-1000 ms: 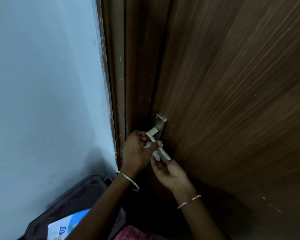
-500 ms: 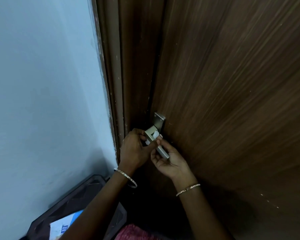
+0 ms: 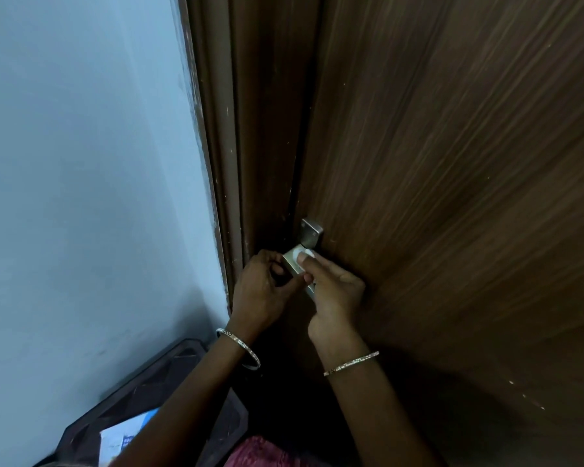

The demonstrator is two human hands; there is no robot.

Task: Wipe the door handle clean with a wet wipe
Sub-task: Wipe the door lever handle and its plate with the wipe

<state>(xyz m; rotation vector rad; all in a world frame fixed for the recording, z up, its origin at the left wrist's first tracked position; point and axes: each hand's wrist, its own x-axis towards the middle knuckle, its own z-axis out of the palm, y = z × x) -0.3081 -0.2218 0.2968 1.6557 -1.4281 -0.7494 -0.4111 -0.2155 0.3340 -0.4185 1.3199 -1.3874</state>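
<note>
Wiping: your right hand (image 3: 334,294) presses one white wet wipe (image 3: 302,256) onto the upper end of the door handle (image 3: 295,267).
Handle: one metal lever with one backplate (image 3: 311,232), low on the brown door (image 3: 452,197), beside the frame (image 3: 250,129).
Left hand (image 3: 260,294): fingers curled at the lever's left side; whether this grip clamps it, you cannot tell.
Right grip: fingers together on the wipe.
Bangles: two, one per wrist.
Below left: one dark bag (image 3: 149,399) against the blue wall (image 3: 81,163).
</note>
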